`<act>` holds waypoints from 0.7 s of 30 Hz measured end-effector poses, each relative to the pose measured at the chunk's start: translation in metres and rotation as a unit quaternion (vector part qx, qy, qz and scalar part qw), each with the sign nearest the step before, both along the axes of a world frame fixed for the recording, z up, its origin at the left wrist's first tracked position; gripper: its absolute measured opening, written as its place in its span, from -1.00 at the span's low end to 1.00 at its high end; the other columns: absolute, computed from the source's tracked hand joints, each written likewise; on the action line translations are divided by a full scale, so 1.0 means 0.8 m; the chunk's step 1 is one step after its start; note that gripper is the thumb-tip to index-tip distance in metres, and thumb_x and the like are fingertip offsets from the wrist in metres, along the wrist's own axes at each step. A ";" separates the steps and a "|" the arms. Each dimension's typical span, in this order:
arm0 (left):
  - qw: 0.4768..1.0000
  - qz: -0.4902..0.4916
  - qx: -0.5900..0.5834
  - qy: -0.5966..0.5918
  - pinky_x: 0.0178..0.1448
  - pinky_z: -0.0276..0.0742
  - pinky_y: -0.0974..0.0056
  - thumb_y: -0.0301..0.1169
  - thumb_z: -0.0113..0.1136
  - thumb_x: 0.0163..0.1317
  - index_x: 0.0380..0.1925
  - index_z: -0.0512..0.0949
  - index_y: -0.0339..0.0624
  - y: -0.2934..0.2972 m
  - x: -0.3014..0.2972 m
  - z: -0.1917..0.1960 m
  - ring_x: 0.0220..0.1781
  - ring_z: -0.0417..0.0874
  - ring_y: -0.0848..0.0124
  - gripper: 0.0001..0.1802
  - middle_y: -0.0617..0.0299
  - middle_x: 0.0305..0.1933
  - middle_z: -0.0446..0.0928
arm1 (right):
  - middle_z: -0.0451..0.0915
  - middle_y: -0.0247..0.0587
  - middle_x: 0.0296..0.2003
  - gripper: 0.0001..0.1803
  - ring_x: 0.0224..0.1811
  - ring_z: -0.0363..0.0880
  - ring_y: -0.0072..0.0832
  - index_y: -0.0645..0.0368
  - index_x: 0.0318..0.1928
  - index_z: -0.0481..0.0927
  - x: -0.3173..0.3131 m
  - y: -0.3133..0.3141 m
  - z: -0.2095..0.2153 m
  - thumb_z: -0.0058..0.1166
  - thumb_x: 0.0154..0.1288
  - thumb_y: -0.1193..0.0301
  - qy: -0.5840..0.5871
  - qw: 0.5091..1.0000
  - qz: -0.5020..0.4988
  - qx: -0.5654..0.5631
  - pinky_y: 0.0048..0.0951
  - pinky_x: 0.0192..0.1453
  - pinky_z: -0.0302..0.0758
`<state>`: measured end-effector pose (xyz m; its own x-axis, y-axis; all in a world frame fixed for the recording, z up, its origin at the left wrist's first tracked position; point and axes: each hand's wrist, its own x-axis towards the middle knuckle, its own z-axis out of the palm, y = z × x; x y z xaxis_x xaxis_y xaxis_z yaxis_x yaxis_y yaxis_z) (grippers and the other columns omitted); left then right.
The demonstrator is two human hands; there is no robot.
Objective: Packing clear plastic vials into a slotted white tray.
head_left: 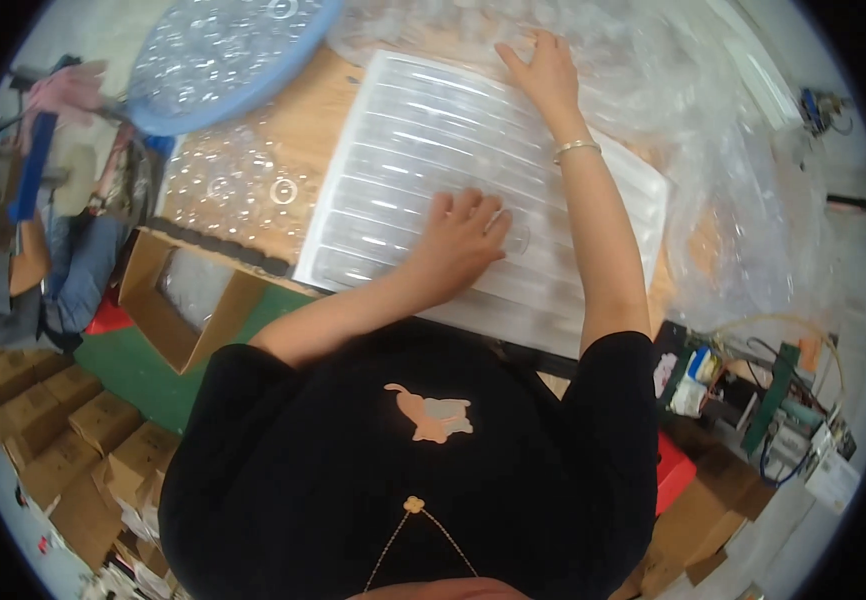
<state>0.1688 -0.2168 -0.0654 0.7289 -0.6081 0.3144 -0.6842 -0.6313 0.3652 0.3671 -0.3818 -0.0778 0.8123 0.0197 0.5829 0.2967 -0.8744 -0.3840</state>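
A white tray [353,185] with long rows of clear plastic, perhaps grooves or tubes, lies tilted across the wooden table in front of me. My left hand [458,245] is over its near middle, palm down, fingers apart. A small clear round piece [519,238] shows beside its fingertips; I cannot tell whether the hand touches it. Farther off, my right hand [546,75] reaches past the tray's far edge to a heap of clear plastic [643,70]. Its thumb and fingers are spread, with nothing visible in them.
A blue round basin [303,60] full of clear round pieces stands at the far left. Similar loose pieces [223,180] lie on the table nearer. An opened cardboard box [158,330] sits below the table's left edge. Left of it another person [83,260] sits; machinery [783,400] stands right.
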 end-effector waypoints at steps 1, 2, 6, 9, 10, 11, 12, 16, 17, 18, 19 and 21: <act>1.000 0.014 0.008 -0.008 0.01 0.19 0.07 -0.32 0.31 -0.14 -0.08 0.40 -0.10 0.011 0.003 0.003 0.05 0.32 0.17 -0.46 0.17 -0.02 0.37 | 0.52 0.00 -0.22 -0.39 -0.11 0.48 -0.15 0.27 -0.16 0.49 0.006 0.010 -0.001 0.18 -0.03 -0.01 0.047 0.997 -0.045 -0.035 -0.22 -0.10 0.42; 0.998 0.048 -0.042 -0.010 -0.03 0.23 0.07 -0.30 0.30 -0.13 -0.14 0.43 -0.14 0.022 0.010 0.017 0.00 0.35 0.16 -0.52 0.15 -0.06 0.39 | 0.53 0.03 -0.22 -0.34 -0.08 0.47 -0.18 0.28 -0.14 0.51 0.016 0.019 -0.002 0.18 -0.06 -0.06 0.097 0.989 -0.089 -0.073 -0.23 -0.04 0.41; 0.973 0.193 -0.108 -0.071 -0.16 0.34 0.08 -0.42 0.21 -0.08 -0.29 0.47 -0.21 0.117 0.032 0.010 -0.13 0.45 0.16 -0.71 0.10 -0.18 0.48 | 0.52 -0.04 -0.15 -0.38 -0.05 0.44 -0.09 0.23 -0.11 0.50 0.049 0.026 -0.017 0.22 -0.07 0.01 0.175 0.981 -0.080 -0.037 -0.14 -0.03 0.42; 0.963 0.258 0.027 -0.071 -0.08 0.28 0.10 -0.51 0.10 -0.05 -0.26 0.49 -0.21 0.178 0.040 -0.013 -0.09 0.45 0.17 -0.73 0.15 -0.11 0.49 | 0.55 -0.06 -0.17 -0.39 -0.07 0.45 -0.06 0.22 -0.10 0.50 0.054 0.026 -0.027 0.23 -0.07 0.03 0.137 0.986 -0.071 -0.059 -0.14 -0.03 0.41; 0.960 0.264 0.057 -0.078 -0.05 0.25 0.11 -0.53 0.06 -0.04 -0.24 0.50 -0.21 0.184 0.042 -0.017 -0.08 0.45 0.16 -0.72 0.16 -0.07 0.49 | 0.57 -0.12 -0.20 -0.40 -0.19 0.48 -0.17 0.20 -0.08 0.51 0.053 0.029 -0.026 0.20 -0.05 0.02 0.105 0.991 -0.060 -0.057 -0.20 -0.12 0.42; 0.962 0.254 0.066 -0.080 0.01 0.20 0.13 -0.54 0.03 -0.03 -0.23 0.52 -0.21 0.188 0.044 -0.022 -0.05 0.45 0.17 -0.71 0.15 -0.06 0.50 | 0.59 -0.17 -0.23 -0.40 -0.31 0.52 -0.27 0.17 -0.07 0.52 0.051 0.030 -0.022 0.18 -0.02 0.00 0.073 0.995 -0.050 -0.053 -0.27 -0.21 0.43; 0.962 0.253 0.065 -0.080 0.01 0.20 0.13 -0.54 0.03 -0.03 -0.23 0.52 -0.21 0.193 0.045 -0.029 -0.05 0.45 0.17 -0.71 0.15 -0.06 0.50 | 0.59 -0.17 -0.23 -0.40 -0.31 0.52 -0.27 0.17 -0.07 0.52 0.042 0.039 -0.010 0.18 -0.02 0.00 0.073 0.995 -0.050 -0.054 -0.27 -0.21 0.43; 0.972 0.234 0.015 -0.014 -0.02 0.27 0.18 -0.51 0.11 -0.01 -0.26 0.55 -0.21 0.203 0.050 -0.038 -0.10 0.49 0.19 -0.76 0.13 -0.15 0.54 | 0.56 -0.22 -0.41 -0.39 -0.54 0.46 -0.40 0.16 -0.01 0.43 -0.057 0.054 0.054 0.26 -0.03 0.09 0.101 0.979 0.127 0.126 -0.44 -0.43 0.43; 0.971 0.239 -0.010 0.007 -0.02 0.28 0.15 -0.54 0.09 -0.04 -0.28 0.54 -0.23 0.204 0.049 -0.036 -0.10 0.49 0.18 -0.75 0.08 -0.18 0.54 | 0.56 -0.25 -0.41 -0.37 -0.58 0.38 -0.47 0.15 0.01 0.43 -0.095 0.058 0.067 0.31 -0.08 0.16 0.145 0.972 0.134 0.124 -0.52 -0.47 0.37; 0.972 0.233 -0.013 0.008 -0.02 0.28 0.15 -0.54 0.09 -0.04 -0.28 0.54 -0.23 0.204 0.049 -0.032 -0.10 0.49 0.18 -0.75 0.08 -0.18 0.54 | 0.56 -0.28 -0.40 -0.34 -0.62 0.29 -0.54 0.14 0.03 0.43 -0.129 0.059 0.076 0.37 -0.13 0.24 0.188 0.965 0.139 0.121 -0.60 -0.50 0.31; 0.972 0.227 -0.053 -0.016 -0.04 0.33 0.15 -0.54 0.12 -0.04 -0.27 0.54 -0.25 0.203 0.048 -0.024 -0.13 0.50 0.15 -0.75 0.07 -0.19 0.54 | 0.55 -0.29 -0.41 -0.30 -0.61 0.31 -0.53 0.11 0.06 0.40 -0.157 0.056 0.074 0.37 -0.13 0.21 0.156 0.966 0.177 0.104 -0.57 -0.49 0.33; 0.956 0.234 -0.173 -0.046 -0.15 0.46 0.19 -0.55 0.23 -0.06 -0.27 0.55 -0.27 0.189 0.045 -0.002 -0.23 0.55 0.12 -0.73 0.04 -0.25 0.56 | 0.53 -0.31 -0.43 -0.23 -0.58 0.34 -0.49 0.10 0.12 0.34 -0.202 0.050 0.067 0.36 -0.14 0.17 0.126 0.966 0.216 0.063 -0.50 -0.46 0.37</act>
<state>0.2046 -0.0655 -0.0672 0.8553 -0.0710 0.5133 -0.3960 -0.7285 0.5591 0.2054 -0.3417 -0.0238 0.8608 0.3305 0.3870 0.5064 -0.6310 -0.5876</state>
